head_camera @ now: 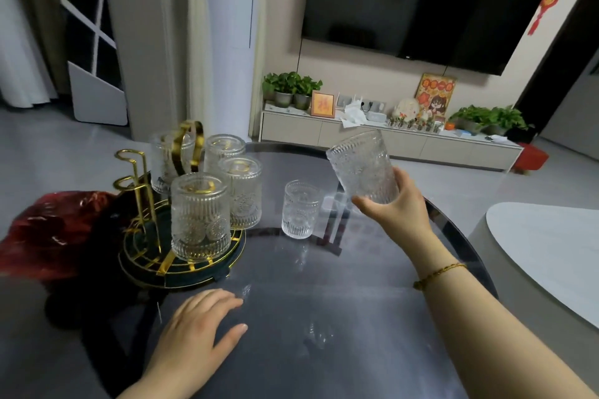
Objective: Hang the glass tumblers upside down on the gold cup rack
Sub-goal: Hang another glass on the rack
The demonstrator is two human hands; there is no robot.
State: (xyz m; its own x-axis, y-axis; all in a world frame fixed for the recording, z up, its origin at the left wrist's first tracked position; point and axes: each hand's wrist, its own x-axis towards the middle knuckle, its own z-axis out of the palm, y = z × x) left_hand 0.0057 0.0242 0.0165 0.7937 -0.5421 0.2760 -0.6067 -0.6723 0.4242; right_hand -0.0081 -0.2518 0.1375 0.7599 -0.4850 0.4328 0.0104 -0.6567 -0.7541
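A person's right hand (393, 204) clamps a tilted glass tumbler (363, 167) right of the gold cup rack (181, 204), left hand (197, 330) spread flat on the desk (324, 317); the ribbed glass could slip during inversion.

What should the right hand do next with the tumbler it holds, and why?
Probably finish turning the held tumbler mouth-down and carry it left to a free gold peg on the rack. The right hand holds it in the air, tilted. Four tumblers already hang inverted, two pegs look empty, and one tumbler waits upright on the table.
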